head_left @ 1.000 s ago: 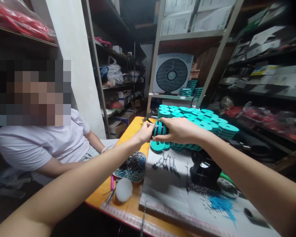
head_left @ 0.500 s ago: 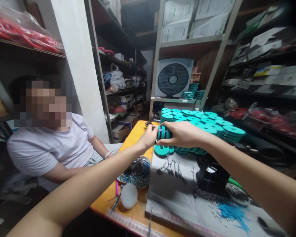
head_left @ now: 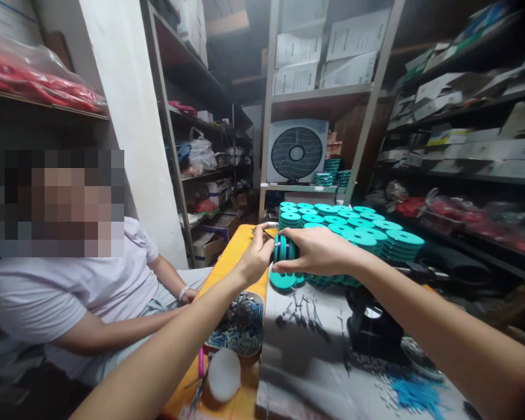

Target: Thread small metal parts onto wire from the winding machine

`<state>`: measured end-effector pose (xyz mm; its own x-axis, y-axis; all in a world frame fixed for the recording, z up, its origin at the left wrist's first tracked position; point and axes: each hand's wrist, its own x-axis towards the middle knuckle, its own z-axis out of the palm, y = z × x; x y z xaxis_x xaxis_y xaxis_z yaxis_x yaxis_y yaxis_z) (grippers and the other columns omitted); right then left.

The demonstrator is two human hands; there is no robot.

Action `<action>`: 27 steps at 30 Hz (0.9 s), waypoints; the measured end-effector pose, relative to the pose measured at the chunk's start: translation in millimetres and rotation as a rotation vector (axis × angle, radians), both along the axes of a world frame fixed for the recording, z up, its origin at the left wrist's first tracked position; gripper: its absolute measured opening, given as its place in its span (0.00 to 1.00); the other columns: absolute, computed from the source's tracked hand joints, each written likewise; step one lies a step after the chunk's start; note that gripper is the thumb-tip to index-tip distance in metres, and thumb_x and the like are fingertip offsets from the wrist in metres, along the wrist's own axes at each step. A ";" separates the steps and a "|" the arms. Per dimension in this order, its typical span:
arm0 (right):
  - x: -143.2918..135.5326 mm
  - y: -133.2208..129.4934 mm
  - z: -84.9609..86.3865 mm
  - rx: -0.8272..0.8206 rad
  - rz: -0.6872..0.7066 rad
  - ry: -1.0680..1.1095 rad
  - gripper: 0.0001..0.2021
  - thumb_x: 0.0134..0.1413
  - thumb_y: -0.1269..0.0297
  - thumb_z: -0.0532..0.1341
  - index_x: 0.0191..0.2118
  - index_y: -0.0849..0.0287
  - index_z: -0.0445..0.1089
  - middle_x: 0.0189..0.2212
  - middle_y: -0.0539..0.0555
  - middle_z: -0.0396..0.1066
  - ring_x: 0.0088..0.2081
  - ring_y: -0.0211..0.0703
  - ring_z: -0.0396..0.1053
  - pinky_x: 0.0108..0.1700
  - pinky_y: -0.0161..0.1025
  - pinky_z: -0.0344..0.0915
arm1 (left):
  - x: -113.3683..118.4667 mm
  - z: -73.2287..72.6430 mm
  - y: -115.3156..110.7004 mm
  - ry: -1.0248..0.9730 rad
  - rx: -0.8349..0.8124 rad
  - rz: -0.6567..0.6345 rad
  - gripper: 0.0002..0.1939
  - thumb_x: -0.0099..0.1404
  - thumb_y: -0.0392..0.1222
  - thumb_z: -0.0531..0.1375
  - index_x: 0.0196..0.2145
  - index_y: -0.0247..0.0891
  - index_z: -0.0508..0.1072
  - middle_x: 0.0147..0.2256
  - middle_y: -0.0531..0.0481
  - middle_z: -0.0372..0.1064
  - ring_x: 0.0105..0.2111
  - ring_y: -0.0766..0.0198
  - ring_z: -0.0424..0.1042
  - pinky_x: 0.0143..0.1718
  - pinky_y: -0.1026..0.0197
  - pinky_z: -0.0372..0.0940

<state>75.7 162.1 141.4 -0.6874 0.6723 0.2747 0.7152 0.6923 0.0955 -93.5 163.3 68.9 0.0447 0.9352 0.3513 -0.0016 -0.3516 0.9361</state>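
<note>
My right hand (head_left: 319, 248) is wrapped around a few teal spools (head_left: 284, 249) held on edge, with dark purplish bands between their rims. At their left side is my left hand (head_left: 259, 251), thumb and fingers bent together close to the spools. Something thin and dark shows by its fingertips, too small to make out. Just below the held spools lies a flat teal disc (head_left: 282, 280). Beyond my right hand stand many stacks of round teal discs with centre holes (head_left: 405, 238).
A tray of small metal and blue parts (head_left: 240, 332) and a white round object (head_left: 224, 374) sit on the yellow table (head_left: 234, 248). Black tool (head_left: 371, 321) and blue pieces (head_left: 415, 394) lie right. A person (head_left: 91, 291) sits left. A box fan (head_left: 296, 151) stands behind.
The view has shifted, so the shelves sit lower and further left. My left fingers have moved, with one finger now raised higher beside the spools. My right hand keeps its hold.
</note>
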 end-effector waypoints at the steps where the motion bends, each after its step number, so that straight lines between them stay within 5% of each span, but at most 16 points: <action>1: 0.0 0.1 -0.1 -0.001 0.002 0.003 0.31 0.52 0.32 0.57 0.45 0.57 0.69 0.34 0.58 0.78 0.33 0.55 0.74 0.27 0.40 0.55 | -0.6 0.2 -2.0 0.000 0.025 -0.007 0.16 0.66 0.38 0.57 0.51 0.43 0.63 0.30 0.57 0.61 0.23 0.69 0.59 0.24 0.67 0.57; 5: 0.6 1.9 -2.0 -0.003 0.009 0.018 0.32 0.52 0.31 0.57 0.46 0.57 0.69 0.35 0.59 0.79 0.34 0.56 0.75 0.27 0.41 0.55 | -0.3 -2.6 1.6 0.018 0.040 -0.027 0.17 0.68 0.39 0.53 0.55 0.43 0.60 0.31 0.56 0.61 0.26 0.68 0.62 0.27 0.66 0.59; 10: 2.7 2.9 -4.6 -0.001 0.023 0.031 0.30 0.54 0.33 0.58 0.47 0.56 0.70 0.37 0.58 0.79 0.36 0.56 0.75 0.28 0.40 0.56 | -2.0 0.0 12.3 0.076 -0.051 -0.041 0.12 0.69 0.42 0.52 0.46 0.36 0.68 0.24 0.56 0.58 0.19 0.68 0.55 0.20 0.65 0.52; 17: 2.6 3.7 -6.4 0.009 0.024 0.039 0.31 0.53 0.32 0.57 0.45 0.57 0.70 0.36 0.59 0.79 0.35 0.56 0.75 0.27 0.40 0.55 | -3.7 -0.8 -6.3 0.048 0.025 -0.053 0.20 0.68 0.39 0.54 0.57 0.43 0.59 0.34 0.55 0.61 0.26 0.68 0.61 0.27 0.66 0.60; 23: 2.8 2.4 -5.8 0.004 0.022 0.042 0.29 0.54 0.34 0.58 0.45 0.57 0.70 0.37 0.58 0.79 0.36 0.57 0.75 0.28 0.40 0.55 | -0.9 -5.0 13.8 0.054 0.014 0.033 0.08 0.69 0.40 0.53 0.44 0.38 0.69 0.32 0.51 0.64 0.31 0.63 0.65 0.32 0.64 0.61; 27: 2.8 2.8 -4.9 0.002 0.017 0.044 0.31 0.53 0.33 0.58 0.46 0.57 0.70 0.36 0.59 0.79 0.35 0.57 0.75 0.28 0.40 0.55 | -3.4 -8.0 2.8 0.033 0.066 0.041 0.17 0.67 0.39 0.57 0.53 0.43 0.66 0.33 0.53 0.65 0.32 0.64 0.65 0.33 0.64 0.61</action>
